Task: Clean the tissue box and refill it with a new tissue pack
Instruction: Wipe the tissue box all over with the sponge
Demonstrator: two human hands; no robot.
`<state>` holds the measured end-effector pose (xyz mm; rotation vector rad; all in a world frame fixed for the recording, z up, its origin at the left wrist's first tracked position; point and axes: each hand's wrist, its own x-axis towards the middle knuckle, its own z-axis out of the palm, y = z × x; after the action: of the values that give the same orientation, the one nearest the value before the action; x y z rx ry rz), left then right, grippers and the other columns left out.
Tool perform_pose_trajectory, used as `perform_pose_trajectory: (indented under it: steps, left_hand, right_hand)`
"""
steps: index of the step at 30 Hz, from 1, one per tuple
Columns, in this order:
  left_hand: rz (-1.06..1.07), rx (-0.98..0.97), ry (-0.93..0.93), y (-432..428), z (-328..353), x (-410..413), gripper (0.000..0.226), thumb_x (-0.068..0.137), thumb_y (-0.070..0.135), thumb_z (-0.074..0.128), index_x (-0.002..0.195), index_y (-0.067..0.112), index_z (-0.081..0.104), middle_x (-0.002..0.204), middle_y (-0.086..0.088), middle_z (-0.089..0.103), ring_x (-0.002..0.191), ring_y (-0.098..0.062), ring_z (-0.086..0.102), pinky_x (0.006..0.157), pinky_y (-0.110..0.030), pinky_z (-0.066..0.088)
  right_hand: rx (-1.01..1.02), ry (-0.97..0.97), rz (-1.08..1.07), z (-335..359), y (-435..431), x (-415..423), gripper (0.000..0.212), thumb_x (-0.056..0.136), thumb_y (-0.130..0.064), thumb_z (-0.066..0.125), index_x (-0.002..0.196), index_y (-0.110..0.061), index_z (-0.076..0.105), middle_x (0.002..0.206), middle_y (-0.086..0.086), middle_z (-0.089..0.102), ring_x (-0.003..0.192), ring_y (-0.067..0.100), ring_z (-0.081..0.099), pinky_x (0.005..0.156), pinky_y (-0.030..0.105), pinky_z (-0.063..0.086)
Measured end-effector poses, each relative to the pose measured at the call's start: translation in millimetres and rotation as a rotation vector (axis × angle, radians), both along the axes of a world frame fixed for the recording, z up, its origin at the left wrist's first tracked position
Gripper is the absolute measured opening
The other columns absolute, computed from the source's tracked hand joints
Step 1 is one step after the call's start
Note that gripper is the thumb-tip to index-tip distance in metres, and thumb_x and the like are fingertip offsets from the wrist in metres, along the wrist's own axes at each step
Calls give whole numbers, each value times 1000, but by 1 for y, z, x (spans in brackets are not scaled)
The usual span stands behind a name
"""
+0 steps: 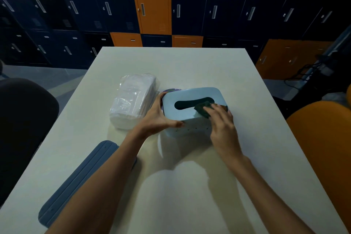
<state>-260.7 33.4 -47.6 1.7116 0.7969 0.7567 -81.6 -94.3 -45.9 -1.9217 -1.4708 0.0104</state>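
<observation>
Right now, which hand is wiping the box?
The right hand: it presses a dark cloth on the box top. The left hand only steadies it.

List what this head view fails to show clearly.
- Purple object behind the tissue box: mostly hidden by the box and the left hand.
- Box interior: dark through the slot.
- Dark cloth: partly covered by the right hand.
- Grey lid: partly hidden by the left forearm.

A pale table carried a wrapped tissue pack, a light-blue tissue box — and a grey-blue lid.
</observation>
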Motion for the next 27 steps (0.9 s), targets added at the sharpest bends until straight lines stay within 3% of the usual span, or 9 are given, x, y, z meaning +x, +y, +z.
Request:
perform_pose_trajectory:
  steps: [2, 6, 8, 12, 17, 19, 22, 25, 27]
  left_hand:
    - [-1, -11, -14, -1, 1, 1, 90, 55, 11, 91, 116, 59, 46, 123, 24, 55, 118, -3, 53, 88, -15, 48]
    - [-14, -10, -28, -2, 1, 2, 90, 57, 7, 92, 125, 41, 46, 125, 17, 56, 118, -4, 54, 86, -15, 49]
    - [-13, -4, -15, -2, 1, 1, 90, 57, 8, 92, 123, 47, 45, 125, 19, 55, 118, -4, 54, 87, -15, 48]
    - [-1, -9, 15, 1, 0, -1, 92, 55, 10, 92, 112, 63, 44, 119, 28, 54, 114, 2, 53, 83, -10, 46]
    - [1, -6, 12, 1, -2, 1, 92, 53, 12, 93, 113, 63, 45, 120, 29, 54, 114, 3, 53, 82, -10, 47]
    - [-2, -18, -4, 3, -4, 2, 92, 52, 10, 93, 114, 60, 46, 120, 25, 55, 115, -1, 54, 82, -14, 49]
    - [11, -29, -1, 2, -5, 3, 94, 49, 18, 93, 119, 56, 43, 121, 23, 55, 115, -2, 54, 83, -17, 50]
    - [8, -1, 27, 4, -7, 4, 105, 50, 19, 92, 137, 31, 34, 132, 18, 51, 123, 3, 49, 96, -15, 44]
    - [3, 5, 49, 4, -9, 4, 106, 51, 21, 93, 139, 29, 33, 133, 14, 51, 124, 1, 48, 98, -18, 43]
  right_hand:
    - [27, 2, -26, -3, 4, -24, 41, 88, 12, 54, 123, -5, 63, 132, 17, 56, 130, 36, 46, 110, 52, 33]
    - [11, -109, 199, -2, -3, -36, 50, 84, 16, 56, 128, -9, 61, 135, 15, 54, 132, 30, 45, 114, 46, 26]
    - [-35, -46, 233, 6, -6, -17, 47, 89, 12, 53, 130, -11, 59, 136, 12, 54, 131, 26, 46, 115, 40, 27]
    - [42, 113, 15, 31, 17, 26, 37, 93, 2, 51, 128, -9, 59, 121, 13, 64, 109, 28, 59, 96, 30, 42]
    - [-280, 145, -112, 36, 80, 37, 37, 99, -5, 36, 132, -10, 51, 124, 15, 57, 110, 33, 52, 95, 43, 45]
    - [-337, 10, -153, 34, 98, 19, 37, 95, -4, 36, 129, -12, 50, 126, 13, 53, 114, 32, 47, 96, 46, 42]
    - [-300, -132, 4, 29, 112, -27, 42, 92, -4, 38, 132, -14, 46, 133, 11, 47, 124, 31, 37, 102, 47, 35]
    - [-249, -104, 326, 24, 108, -56, 44, 97, -8, 39, 140, -16, 44, 143, 11, 44, 133, 29, 33, 110, 41, 26]
    - [-258, -37, 426, 25, 106, -44, 42, 100, -11, 39, 141, -18, 44, 146, 9, 42, 135, 26, 34, 112, 38, 24]
